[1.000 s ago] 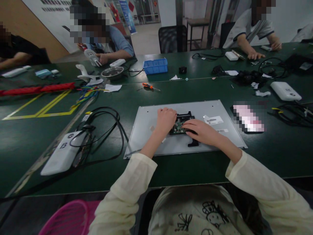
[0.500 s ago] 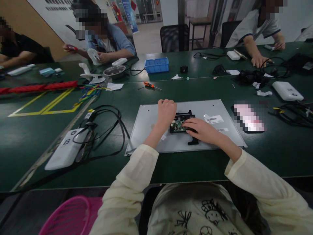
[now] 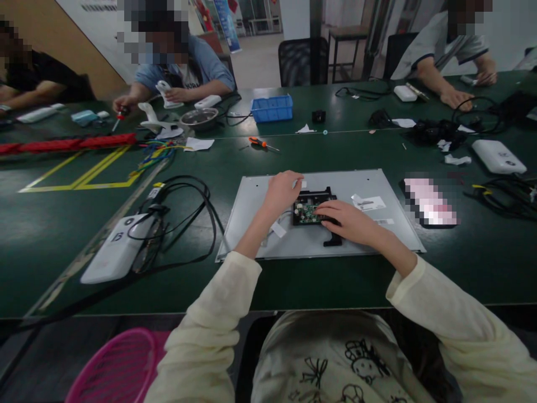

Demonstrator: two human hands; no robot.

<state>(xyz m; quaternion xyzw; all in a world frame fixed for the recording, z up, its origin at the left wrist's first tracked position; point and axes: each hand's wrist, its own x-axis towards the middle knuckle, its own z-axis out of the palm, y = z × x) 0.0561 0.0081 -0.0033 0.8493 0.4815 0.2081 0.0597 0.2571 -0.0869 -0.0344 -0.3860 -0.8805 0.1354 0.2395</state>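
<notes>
A black frame [image 3: 333,240] holding a green circuit board [image 3: 308,211] lies on a flat grey metal panel [image 3: 255,207]. My left hand [image 3: 282,190] hovers over the panel at the board's upper left, fingers bent to the right and apart from the thumb. Beside its fingertips is a small white patch; I see nothing held. My right hand [image 3: 346,219] rests on the right part of the board and frame, its fingers stretched out and covering some of both. Below my left hand, a white label [image 3: 278,229] sits near a thin wire.
An orange-handled screwdriver [image 3: 262,144] lies beyond the panel, before a blue bin [image 3: 272,108]. To the right is a phone [image 3: 430,202]; on the left, a white power bank [image 3: 115,249] with black cables [image 3: 205,207]. Several people sit across the table, one holding a screwdriver [image 3: 121,116].
My left hand has lifted away from the board, up and left, and its fingers have loosened. My right hand stays in place. The person opposite has lowered their screwdriver toward the table.
</notes>
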